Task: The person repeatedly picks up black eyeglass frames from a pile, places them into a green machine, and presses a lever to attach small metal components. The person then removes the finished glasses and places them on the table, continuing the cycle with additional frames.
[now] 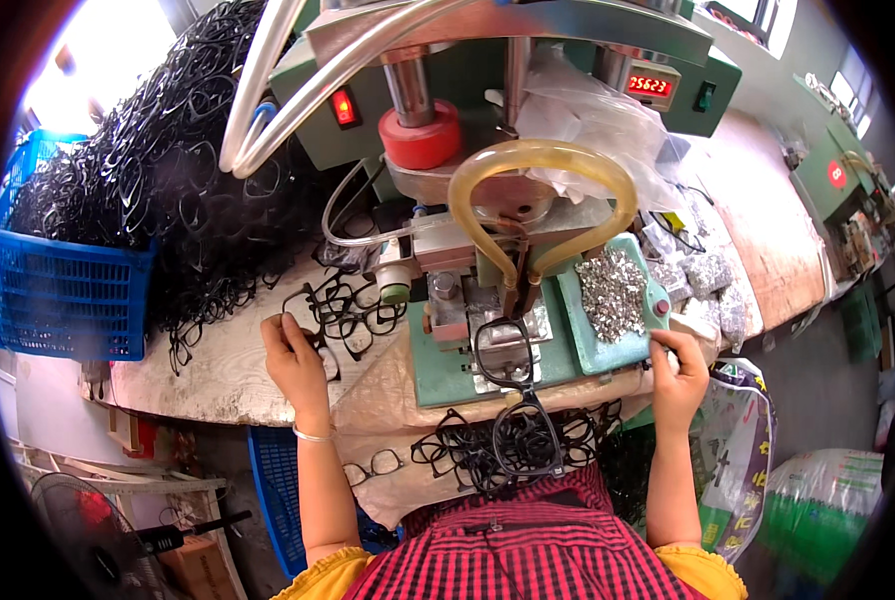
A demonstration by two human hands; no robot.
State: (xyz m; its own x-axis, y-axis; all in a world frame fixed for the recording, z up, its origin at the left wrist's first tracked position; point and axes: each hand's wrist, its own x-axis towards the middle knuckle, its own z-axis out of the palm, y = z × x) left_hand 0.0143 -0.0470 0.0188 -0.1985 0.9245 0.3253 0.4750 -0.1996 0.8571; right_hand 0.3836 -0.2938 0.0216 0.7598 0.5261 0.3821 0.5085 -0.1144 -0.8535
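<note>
My left hand [298, 362] is closed, its fingertips pinching a black eyeglass frame [296, 300] beside a loose group of similar frames [353, 315] on the table. On the right, my right hand [680, 378] has its thumb and fingers pressed together at the edge of a light green tray [608, 360]. Whatever those fingers hold is too small or hidden to name. The tray carries a heap of small shiny metal parts [611, 295]. Between my hands, a black eyeglass frame [505, 352] sits at the metal fixture of a green press [446, 375], with another frame [528, 440] hanging below it.
A tall pile of black frames [168, 150] rises over a blue basket [68, 300] at the left. More frames [458, 445] lie at the table's front edge by my apron. A yellowish hose loop [543, 150] stands over the fixture. Small bags of parts [708, 275] lie right of the tray.
</note>
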